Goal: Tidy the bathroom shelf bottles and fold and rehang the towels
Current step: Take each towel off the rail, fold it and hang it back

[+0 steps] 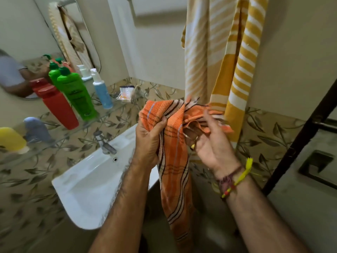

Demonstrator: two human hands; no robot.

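An orange checked towel with dark and cream stripes is bunched between both hands and trails down toward the floor. My left hand grips its upper part in a fist. My right hand, palm up, has its fingers in the towel's other bunched end. Behind them hang a yellow-and-white striped towel and a pale beige striped towel. On the glass shelf at left stand a red bottle, a green bottle and a blue pump bottle.
A white sink with a tap sits below the shelf. A yellow bottle and a grey object lie at the shelf's left end. A mirror hangs above. A dark door frame stands at right.
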